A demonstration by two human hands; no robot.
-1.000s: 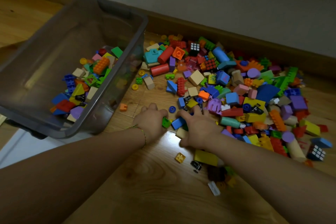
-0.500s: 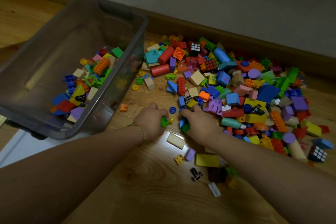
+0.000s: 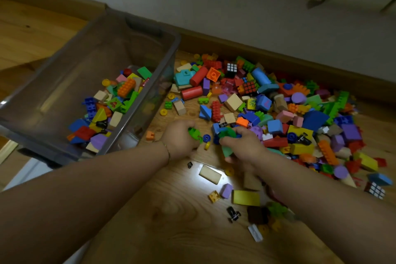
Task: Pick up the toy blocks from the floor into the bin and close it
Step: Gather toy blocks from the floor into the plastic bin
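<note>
Pretty dim overall; white glare is thrown on the glossy wooden floor [image 3: 171, 216], and edges are bent by the lens.

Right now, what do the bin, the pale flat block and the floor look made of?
Bin: translucent smoky-grey plastic, smooth; blocks show through its wall. Pale flat block: probably bare wood, unpainted. Floor: wood-grain planks, glossy from the glare; real wood or laminate, can't tell.
</note>
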